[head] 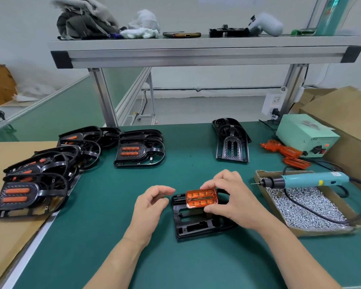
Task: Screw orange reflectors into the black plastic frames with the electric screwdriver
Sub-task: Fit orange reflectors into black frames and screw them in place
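A black plastic frame (193,221) lies face down on the green mat in front of me. My right hand (227,197) pinches an orange reflector (201,198) between fingers and thumb, over the frame's upper end. My left hand (150,203) hovers just left of the frame, fingers loosely curled, holding nothing. The teal electric screwdriver (308,179) lies across a cardboard tray of silver screws (308,207) at the right, its bit pointing left.
Several frames fitted with reflectors (139,151) are stacked at the left, more of them (29,192) on brown cardboard. Bare frames (231,140) stand at the back. Loose orange reflectors (286,153) lie by a green power box (306,134). A shelf (204,53) spans overhead.
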